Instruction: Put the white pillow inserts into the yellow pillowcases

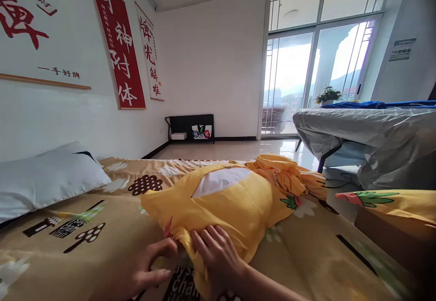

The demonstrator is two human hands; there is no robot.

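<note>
A yellow pillowcase lies on the bed, with a white pillow showing through its long opening. My right hand has its fingers curled into the near side of the pillowcase, gripping the fabric. A loose flap of the case hangs down beside that hand. Just left of the flap is my left hand, slightly blurred, its thumb and forefinger apart and nothing between them. The forefinger's tip is close to the case's edge; whether it touches cannot be made out.
Crumpled yellow cloth lies behind the pillowcase. White pillows rest at the left on the patterned bedsheet. More yellow fabric lies over a brown box-like edge at right. A plastic-covered table stands beyond the bed.
</note>
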